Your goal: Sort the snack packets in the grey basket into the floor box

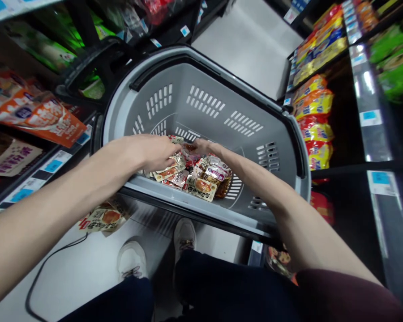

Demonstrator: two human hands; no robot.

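Note:
Both hands reach down into a grey shopping basket [208, 82] with slotted walls and a black rim. Small shiny snack packets [201, 185], beige, pink and brown, lie in a loose pile on its bottom, toward the near side. My left hand [157, 152] is over the left part of the pile, its fingers curled around some beige packets. Deeper among the packets is my right hand [203, 145], near the fingers of my left. Its fingertips are blurred and partly hidden, so its grip does not show.
Left shelves hold orange bags [36, 112]; right shelves hold yellow and red bags [314, 116]. A black handle [97, 67] adjoins the basket's left end. Below are beige packaging [105, 217], a dark cord [40, 273] and white shoes [132, 259] on the pale floor.

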